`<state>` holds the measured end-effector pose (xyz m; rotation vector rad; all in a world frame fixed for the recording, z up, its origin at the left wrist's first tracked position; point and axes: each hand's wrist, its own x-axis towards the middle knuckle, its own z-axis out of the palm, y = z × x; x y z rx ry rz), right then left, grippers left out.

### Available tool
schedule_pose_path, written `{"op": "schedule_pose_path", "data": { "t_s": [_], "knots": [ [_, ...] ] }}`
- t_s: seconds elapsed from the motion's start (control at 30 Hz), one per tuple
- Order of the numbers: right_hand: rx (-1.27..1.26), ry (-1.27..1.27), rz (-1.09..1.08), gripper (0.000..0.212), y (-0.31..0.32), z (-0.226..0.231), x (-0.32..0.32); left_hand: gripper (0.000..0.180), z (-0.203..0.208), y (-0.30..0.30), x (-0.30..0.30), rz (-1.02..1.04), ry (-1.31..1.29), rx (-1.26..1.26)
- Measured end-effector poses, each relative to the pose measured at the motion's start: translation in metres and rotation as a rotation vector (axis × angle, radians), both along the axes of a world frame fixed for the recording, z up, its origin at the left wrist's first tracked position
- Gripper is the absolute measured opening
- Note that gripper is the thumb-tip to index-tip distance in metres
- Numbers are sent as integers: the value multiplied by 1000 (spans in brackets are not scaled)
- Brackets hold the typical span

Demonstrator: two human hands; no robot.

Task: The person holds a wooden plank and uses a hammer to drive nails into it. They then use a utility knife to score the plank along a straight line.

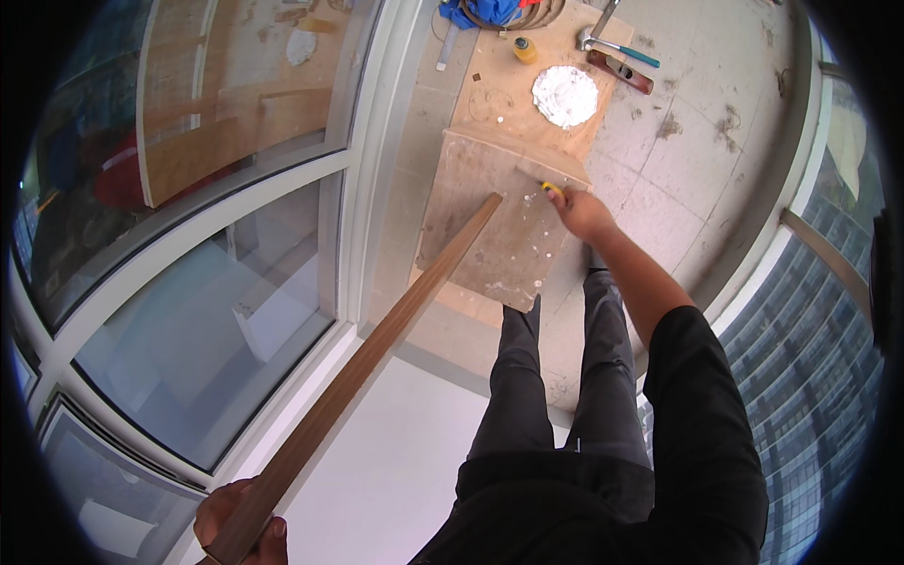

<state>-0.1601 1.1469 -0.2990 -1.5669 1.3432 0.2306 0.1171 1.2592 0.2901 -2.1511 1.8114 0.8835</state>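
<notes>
A long brown wooden strip (377,344) runs slantwise from the lower left up to a stained wooden board (471,240). My left hand (237,527) is closed around its near end, and its far end is over the board. In my right hand (586,217) is a small yellow-handled tool (550,188), held above the board's right side. Its working end points left and is too blurred to name. A round heap of white paste (565,96) lies beyond on a plywood sheet (490,104).
A yellow bottle (524,50), a teal-handled hammer (623,49) and a reddish hand plane (621,73) lie at the far end. Blue cloth (490,9) and coiled strip sit at the top. Glass panels (226,301) stand at left; windows (782,348) line the right.
</notes>
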Motion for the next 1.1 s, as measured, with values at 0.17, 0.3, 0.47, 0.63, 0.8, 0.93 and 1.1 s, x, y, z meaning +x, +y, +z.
{"op": "schedule_pose_path", "data": {
  "t_s": [0.17, 0.3, 0.47, 0.63, 0.8, 0.93, 1.1],
  "knots": [
    [-25, 0, -123, 58, -10, 5, -12, 37, 2, 25, 6, 221, 55, -21],
    [25, -33, -62, 58, 6, 16, -18, 37, 5, 26, 10, 188, 52, 9],
    [126, -74, -118, 63, 63, 24, -47, 40, 5, 32, 12, 166, 37, -25],
    [238, 47, -137, 64, 118, 58, -103, 36, -11, 20, 6, 41, 79, -189],
    [250, 181, -185, 62, 146, 88, -173, 38, -25, 30, 0, 240, 107, -342],
    [176, 281, -181, 63, 150, 147, -216, 40, -23, 9, -4, 320, 169, -302],
    [44, 323, -94, 68, 179, 162, -294, 39, -5, 9, -12, 236, 54, -481]
  ]
}}
